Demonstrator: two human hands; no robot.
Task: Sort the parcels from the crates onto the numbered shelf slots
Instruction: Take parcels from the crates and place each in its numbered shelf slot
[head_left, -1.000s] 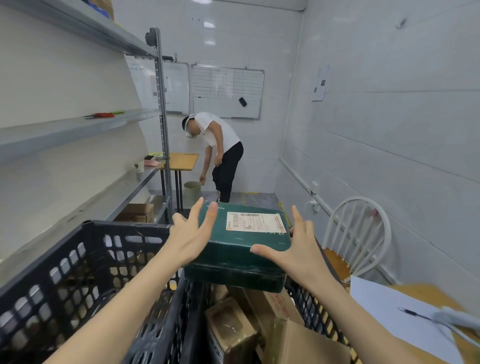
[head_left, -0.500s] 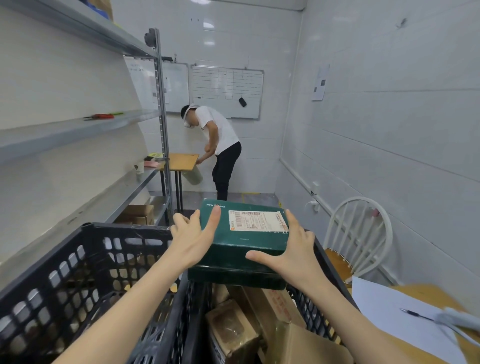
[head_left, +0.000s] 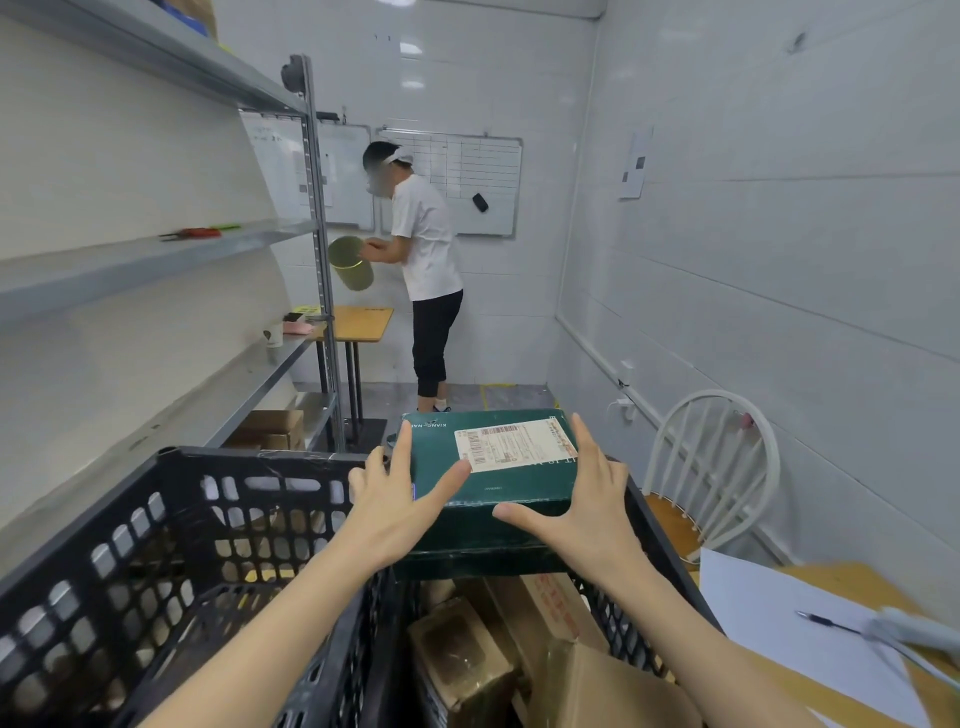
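Note:
A dark green parcel (head_left: 467, 493) with a white shipping label sits above the right black crate (head_left: 660, 561), held between both hands. My left hand (head_left: 400, 499) presses its left side, thumb on top near the label. My right hand (head_left: 582, 509) clasps its right side and front edge. Below it in the right crate lie several brown cardboard parcels (head_left: 467, 654). The left black crate (head_left: 171, 545) stands beside it. Grey metal shelves (head_left: 156, 260) run along the left wall.
A person in a white shirt (head_left: 426, 244) stands at the far end holding a green bin (head_left: 351, 262) over a small wooden table (head_left: 363, 322). A white chair (head_left: 711, 467) is at right, next to a desk with paper and pen (head_left: 800, 623). Cardboard boxes (head_left: 275, 428) sit on the low shelf.
Both hands closed in on the green parcel and raised it slightly. The person at the back straightened up and lifted the green bin off the floor.

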